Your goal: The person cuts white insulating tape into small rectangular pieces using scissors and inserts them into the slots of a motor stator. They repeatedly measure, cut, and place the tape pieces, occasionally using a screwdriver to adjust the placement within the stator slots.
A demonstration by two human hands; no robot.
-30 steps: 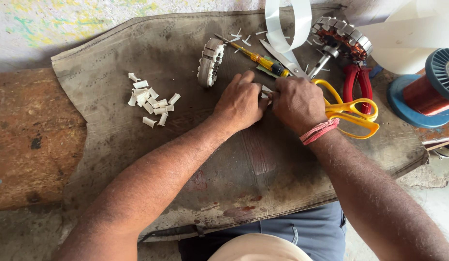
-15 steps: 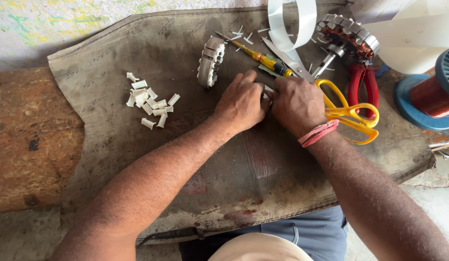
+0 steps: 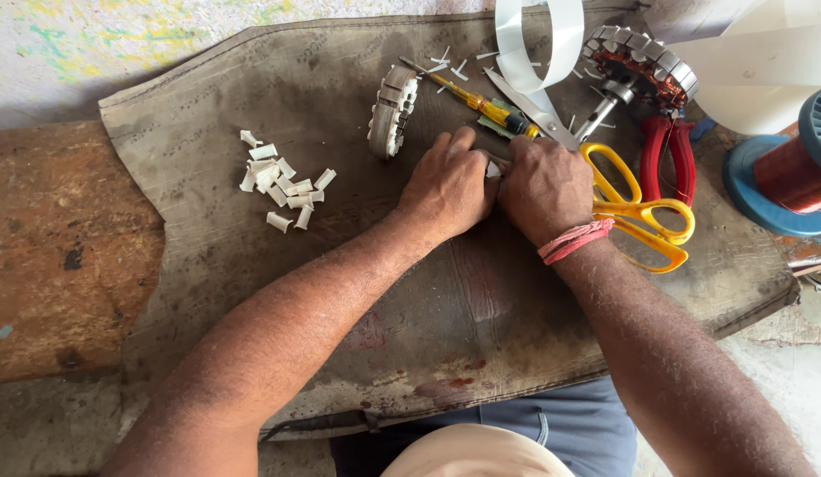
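Note:
My left hand (image 3: 448,184) and my right hand (image 3: 545,187) press together on the dark worn mat (image 3: 251,106), fingers curled around a small white paper piece (image 3: 493,170) that barely shows between them. Just beyond my left hand a round metal stator core (image 3: 391,111) stands on edge. Folded white paper pieces (image 3: 280,184) lie in a small pile to the left. Yellow-handled scissors (image 3: 631,199) lie right beside my right hand, partly under it.
A yellow-handled screwdriver (image 3: 481,103), a loop of white insulating strip (image 3: 539,44), a copper-wound rotor (image 3: 645,64) and red-handled pliers (image 3: 667,155) sit at the back right. A copper wire spool (image 3: 795,172) stands far right. Worn orange bench surface (image 3: 48,256) borders the mat's left.
Both hands stay pressed together on the same spot; only small finger shifts show. The view has drifted slightly.

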